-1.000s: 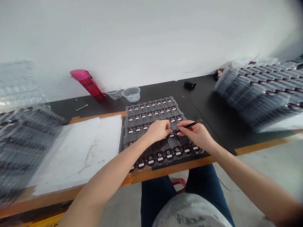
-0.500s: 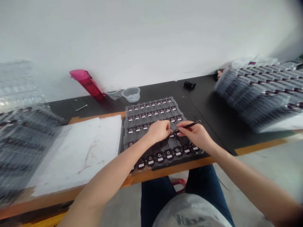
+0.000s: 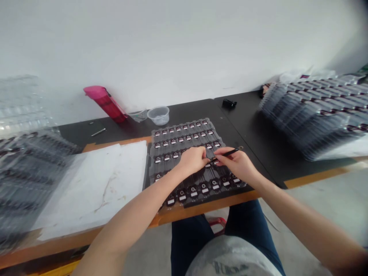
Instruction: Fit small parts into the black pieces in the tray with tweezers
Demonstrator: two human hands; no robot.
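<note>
The right hand (image 3: 240,165) pinched a thin tool (image 3: 227,154) like a pen, tip angled down at a part in the tray (image 3: 186,155) mid-bench. The left hand (image 3: 193,160) was curled beside it, probably steadying that part, though the fingers hid it. Nothing had visibly moved since the earlier frames.

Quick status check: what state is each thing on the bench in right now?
Left hand: closed, resting on the parts tray.
Right hand: grip shut on a thin dark tool.
Parts tray: flat on bench, pockets filled.
Pink bottle: tilted, cap on.
Clear cup: upright, open.
Right tray stack: stacked, loaded.
</note>
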